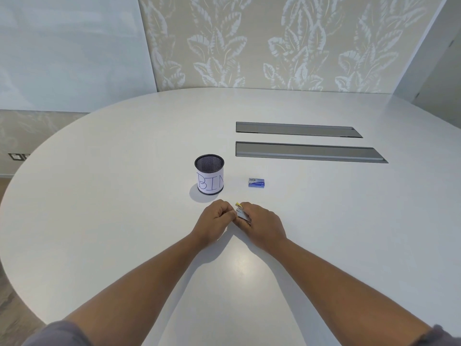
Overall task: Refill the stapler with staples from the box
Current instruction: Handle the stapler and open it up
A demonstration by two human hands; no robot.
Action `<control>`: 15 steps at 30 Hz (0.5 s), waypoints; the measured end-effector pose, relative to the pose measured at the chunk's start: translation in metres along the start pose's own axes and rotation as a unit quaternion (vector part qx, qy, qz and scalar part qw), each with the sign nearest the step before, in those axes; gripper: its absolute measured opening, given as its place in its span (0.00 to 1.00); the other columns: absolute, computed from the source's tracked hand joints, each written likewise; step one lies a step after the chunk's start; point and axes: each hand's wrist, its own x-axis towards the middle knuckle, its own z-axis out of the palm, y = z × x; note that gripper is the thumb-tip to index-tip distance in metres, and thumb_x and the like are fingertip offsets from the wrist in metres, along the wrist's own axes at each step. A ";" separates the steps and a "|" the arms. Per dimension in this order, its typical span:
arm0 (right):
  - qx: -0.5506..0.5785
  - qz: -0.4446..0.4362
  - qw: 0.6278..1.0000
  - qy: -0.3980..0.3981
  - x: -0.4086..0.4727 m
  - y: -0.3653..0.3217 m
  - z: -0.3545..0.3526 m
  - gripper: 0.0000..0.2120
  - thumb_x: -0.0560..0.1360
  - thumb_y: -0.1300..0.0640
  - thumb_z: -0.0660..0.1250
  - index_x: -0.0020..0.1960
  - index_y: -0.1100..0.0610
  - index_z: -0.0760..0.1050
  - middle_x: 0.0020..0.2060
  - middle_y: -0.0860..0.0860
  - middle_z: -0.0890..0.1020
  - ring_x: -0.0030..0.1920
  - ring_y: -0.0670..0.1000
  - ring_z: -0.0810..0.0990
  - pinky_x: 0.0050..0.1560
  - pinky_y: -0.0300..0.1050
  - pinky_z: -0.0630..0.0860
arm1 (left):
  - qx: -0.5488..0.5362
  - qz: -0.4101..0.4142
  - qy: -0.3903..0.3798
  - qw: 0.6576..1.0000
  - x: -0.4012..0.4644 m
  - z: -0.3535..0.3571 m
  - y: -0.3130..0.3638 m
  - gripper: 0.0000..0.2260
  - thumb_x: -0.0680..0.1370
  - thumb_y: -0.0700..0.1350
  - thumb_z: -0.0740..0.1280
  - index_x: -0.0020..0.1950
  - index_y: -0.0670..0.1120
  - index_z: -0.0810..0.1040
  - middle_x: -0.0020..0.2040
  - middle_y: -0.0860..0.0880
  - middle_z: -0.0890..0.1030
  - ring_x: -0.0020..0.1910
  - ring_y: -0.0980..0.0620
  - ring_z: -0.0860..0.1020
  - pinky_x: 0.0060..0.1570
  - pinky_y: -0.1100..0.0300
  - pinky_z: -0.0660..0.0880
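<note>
1. Right now both hands meet over the white table (124,196), just in front of the mesh cup marked BIN (209,174).
2. Right hand (262,222) has its fingers wrapped around the small grey stapler (242,214), holding it just off the surface or resting on it; I cannot tell which.
3. Left hand (215,221) is curled in tight, fingertips pinched at the stapler's near side; whether they grip the lid, the pusher or a strip of staples is too small to make out.
4. A yellow tip (238,204) pokes out at the far end of the stapler, likely part of its mechanism.
5. Staple box (256,182) sits apart, beyond the right hand and to the right of the cup, looking closed and flat on the table.
6. My read: this is the opening stage, getting the magazine exposed.
7. To do it well, keep the right hand clamped on the base only, so the top is free to swing.
8. Pull with the left fingertips steadily, not in a jerk, since a spring-loaded pusher can snap back.
9. Keep the channel facing up, ready for a strip from the box.
</note>
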 end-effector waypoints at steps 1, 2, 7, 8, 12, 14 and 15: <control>0.001 -0.004 1.000 -0.003 0.000 0.000 0.000 0.19 0.80 0.33 0.55 0.51 0.48 0.70 0.40 0.45 0.78 0.40 0.50 0.76 0.39 0.49 0.74 | 0.001 0.000 0.000 1.000 0.000 0.000 0.000 0.10 0.80 0.40 0.65 0.39 0.49 0.76 0.41 0.52 0.76 0.41 0.60 0.73 0.44 0.63 0.68; 0.003 -0.007 1.000 -0.005 0.000 0.001 0.000 0.19 0.81 0.33 0.54 0.49 0.48 0.70 0.39 0.45 0.78 0.40 0.51 0.76 0.40 0.50 0.75 | 0.003 0.000 -0.001 1.000 0.000 0.001 0.000 0.11 0.80 0.41 0.65 0.39 0.49 0.76 0.41 0.52 0.76 0.41 0.61 0.73 0.44 0.63 0.68; 0.011 -0.016 1.000 -0.007 0.000 0.003 0.002 0.18 0.80 0.33 0.54 0.53 0.46 0.71 0.43 0.45 0.80 0.45 0.51 0.78 0.42 0.50 0.76 | 0.008 0.004 -0.010 1.000 0.001 0.001 -0.002 0.09 0.81 0.41 0.64 0.40 0.47 0.76 0.42 0.50 0.77 0.43 0.56 0.74 0.46 0.60 0.69; 0.014 -0.012 1.000 -0.004 0.000 0.003 0.003 0.20 0.80 0.32 0.55 0.57 0.46 0.73 0.47 0.45 0.81 0.48 0.51 0.79 0.44 0.49 0.76 | 0.007 0.003 -0.011 1.000 0.001 0.001 -0.002 0.08 0.80 0.41 0.64 0.41 0.46 0.76 0.43 0.49 0.77 0.44 0.55 0.74 0.46 0.60 0.69; 0.042 0.006 0.999 0.000 -0.001 0.005 0.002 0.30 0.77 0.30 0.56 0.70 0.49 0.70 0.60 0.47 0.81 0.56 0.52 0.80 0.51 0.49 0.77 | -0.002 -0.001 -0.005 1.000 0.000 0.001 -0.002 0.07 0.79 0.42 0.64 0.43 0.43 0.78 0.46 0.45 0.79 0.45 0.54 0.75 0.47 0.59 0.71; 0.042 0.004 0.999 0.001 0.000 0.005 0.002 0.29 0.77 0.29 0.57 0.67 0.49 0.71 0.56 0.47 0.81 0.53 0.52 0.80 0.46 0.48 0.75 | -0.009 -0.003 -0.002 1.000 -0.001 0.001 -0.001 0.07 0.79 0.42 0.64 0.43 0.43 0.78 0.45 0.46 0.79 0.45 0.55 0.75 0.48 0.60 0.71; 0.038 0.003 0.999 0.005 0.000 0.004 0.002 0.27 0.77 0.29 0.57 0.63 0.49 0.72 0.52 0.46 0.81 0.49 0.52 0.79 0.42 0.47 0.72 | -0.012 -0.003 -0.002 1.000 -0.002 0.001 0.000 0.07 0.78 0.44 0.64 0.43 0.43 0.78 0.45 0.46 0.79 0.45 0.55 0.75 0.48 0.60 0.71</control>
